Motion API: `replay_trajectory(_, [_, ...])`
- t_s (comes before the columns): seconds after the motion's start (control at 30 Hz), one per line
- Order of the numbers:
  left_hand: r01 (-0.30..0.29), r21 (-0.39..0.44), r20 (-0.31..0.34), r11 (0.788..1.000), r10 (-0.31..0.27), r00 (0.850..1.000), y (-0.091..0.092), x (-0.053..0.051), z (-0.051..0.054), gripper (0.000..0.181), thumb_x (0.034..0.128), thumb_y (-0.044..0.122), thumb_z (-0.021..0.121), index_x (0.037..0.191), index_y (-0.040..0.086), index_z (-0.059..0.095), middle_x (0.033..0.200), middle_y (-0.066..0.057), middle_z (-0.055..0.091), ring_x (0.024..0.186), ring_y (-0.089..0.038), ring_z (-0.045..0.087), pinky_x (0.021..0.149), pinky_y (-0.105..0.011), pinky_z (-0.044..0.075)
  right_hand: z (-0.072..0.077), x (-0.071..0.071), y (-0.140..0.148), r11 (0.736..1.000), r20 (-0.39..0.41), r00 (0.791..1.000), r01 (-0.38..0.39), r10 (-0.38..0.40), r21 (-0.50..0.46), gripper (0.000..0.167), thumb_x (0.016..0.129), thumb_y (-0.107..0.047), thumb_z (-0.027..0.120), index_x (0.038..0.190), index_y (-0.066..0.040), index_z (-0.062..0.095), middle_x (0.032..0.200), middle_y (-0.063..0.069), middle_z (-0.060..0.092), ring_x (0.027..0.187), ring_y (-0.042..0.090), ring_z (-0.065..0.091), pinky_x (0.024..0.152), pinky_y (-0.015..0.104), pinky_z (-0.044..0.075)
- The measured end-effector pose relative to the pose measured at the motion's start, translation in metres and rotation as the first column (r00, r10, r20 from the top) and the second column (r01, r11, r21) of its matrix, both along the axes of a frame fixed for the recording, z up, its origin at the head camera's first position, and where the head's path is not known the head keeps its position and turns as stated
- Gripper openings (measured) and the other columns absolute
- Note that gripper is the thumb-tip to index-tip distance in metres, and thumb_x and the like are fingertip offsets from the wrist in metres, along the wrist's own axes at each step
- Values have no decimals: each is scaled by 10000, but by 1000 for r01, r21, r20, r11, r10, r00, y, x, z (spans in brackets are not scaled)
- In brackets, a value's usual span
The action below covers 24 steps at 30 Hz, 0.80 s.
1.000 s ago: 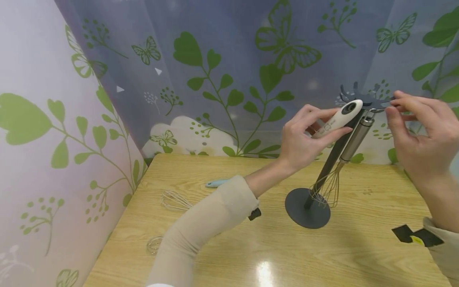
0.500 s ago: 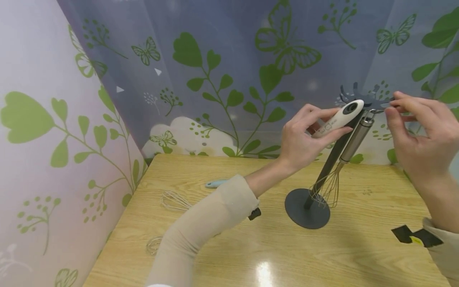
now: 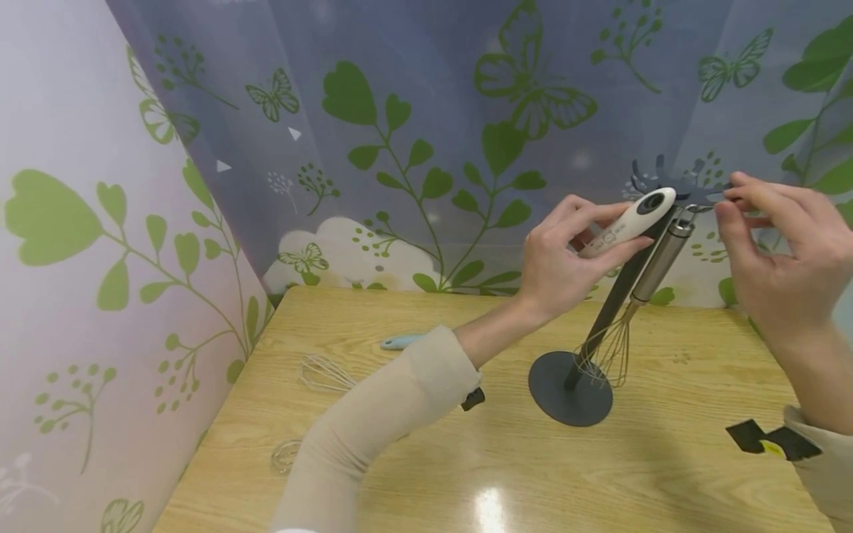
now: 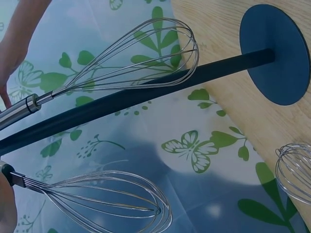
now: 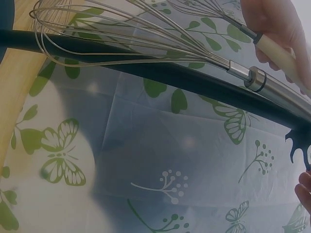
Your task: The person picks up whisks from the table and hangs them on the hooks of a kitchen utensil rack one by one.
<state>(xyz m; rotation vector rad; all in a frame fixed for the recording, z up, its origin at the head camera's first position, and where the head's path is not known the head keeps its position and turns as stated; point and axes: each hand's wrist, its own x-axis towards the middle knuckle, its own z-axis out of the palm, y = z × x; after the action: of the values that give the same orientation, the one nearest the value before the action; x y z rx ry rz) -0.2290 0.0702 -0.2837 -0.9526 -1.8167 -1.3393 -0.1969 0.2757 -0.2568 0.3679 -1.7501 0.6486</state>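
Note:
My left hand (image 3: 566, 252) grips the white handle (image 3: 626, 223) of a whisk near the top of a dark utensil stand (image 3: 620, 285). In the left wrist view this whisk's wire loops (image 4: 112, 196) point away from the hand. A steel-handled whisk (image 3: 660, 263) hangs by its ring from the stand's hooked top, wires downward beside the pole. My right hand (image 3: 793, 252) pinches the tip of one hook between thumb and fingers, right of the hanging ring. The right wrist view shows only a few fingertips (image 5: 305, 189) of that hand, beside the hooks.
On the wooden table (image 3: 426, 459), another wire whisk (image 3: 326, 372) lies at the left, partly behind my left sleeve. A light blue handle (image 3: 402, 341) lies behind the sleeve too. More coiled wire (image 3: 285, 455) shows near the left edge. Leaf-patterned cloth (image 3: 426, 148) stands behind the table.

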Motion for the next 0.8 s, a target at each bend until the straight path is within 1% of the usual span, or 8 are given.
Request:
replay_trajectory(0.13, [-10, -6, -3, 1000, 10, 1000, 0, 0, 0, 394, 821, 179, 921, 1175, 64, 794, 960, -54, 674, 769, -50, 598, 690, -36, 486, -1, 1, 1, 1000, 11, 1000, -2, 2, 6, 299, 1023, -194, 703, 1132, 77, 766, 1118, 316, 754, 1074, -296, 472, 930, -65, 383])
replay_trajectory(0.3, [-11, -7, 5, 1000, 11, 1000, 1, 0, 0, 397, 822, 180, 921, 1178, 63, 794, 958, -54, 669, 766, -52, 596, 685, -36, 483, -1, 1, 2, 1000, 13, 1000, 3, -3, 12, 302, 1025, -203, 702, 1150, 65, 766, 1117, 311, 756, 1080, -254, 507, 934, -62, 382])
replay_trajectory(0.43, [-12, -8, 16, 1000, 12, 1000, 1, 0, 0, 401, 819, 184, 924, 1178, 64, 793, 966, -56, 674, 765, -53, 600, 683, -36, 485, -2, 1, 2, 1000, 10, 1000, 2, -2, 12, 309, 1028, -212, 697, 1161, 58, 767, 1110, 316, 754, 1081, -269, 487, 932, -64, 380])
replay_trajectory(0.47, [-14, -7, 17, 1000, 14, 1000, 1, 0, 0, 402, 817, 185, 925, 1177, 64, 793, 966, -56, 676, 764, -53, 601, 683, -36, 485, -1, 1, 2, 1000, 10, 1000, 3, -3, 14, 304, 1027, -209, 698, 1165, 53, 768, 1108, 315, 755, 1080, -254, 506, 932, -63, 381])
replay_trajectory(0.63, [-15, -3, 22, 1000, 15, 1000, 2, 0, 0, 405, 814, 188, 927, 1177, 67, 793, 967, -54, 679, 753, -46, 591, 678, -38, 484, -1, 0, 2, 1000, 8, 1000, 7, -7, 19, 298, 1027, -208, 696, 1178, 39, 769, 1085, 323, 752, 1073, -260, 500, 932, -65, 377])
replay_trajectory(0.67, [-14, -3, 24, 1000, 14, 1000, 2, 0, 0, 407, 814, 188, 927, 1178, 67, 792, 968, -55, 679, 751, -45, 589, 677, -39, 484, -1, 0, 2, 1000, 8, 1000, 10, -10, 21, 293, 1025, -203, 698, 1179, 35, 770, 1081, 322, 753, 1071, -239, 524, 931, -64, 378])
replay_trajectory(0.73, [-9, -2, 31, 1000, 9, 999, 3, 0, -1, 412, 815, 188, 926, 1184, 67, 791, 971, -55, 678, 748, -45, 583, 676, -42, 485, -1, 0, 2, 1000, 8, 1000, 8, -8, 19, 284, 1021, -192, 702, 1177, 35, 771, 1069, 328, 751, 1066, -242, 520, 929, -63, 380])
replay_trajectory(0.8, [-5, -5, 40, 1000, 6, 999, 3, 0, -1, 420, 815, 188, 926, 1193, 68, 788, 976, -55, 675, 746, -47, 578, 677, -43, 485, 0, -1, 2, 1000, 6, 1000, 9, -9, 18, 264, 1011, -167, 712, 1176, 30, 775, 1061, 327, 753, 1061, -202, 560, 927, -60, 386])
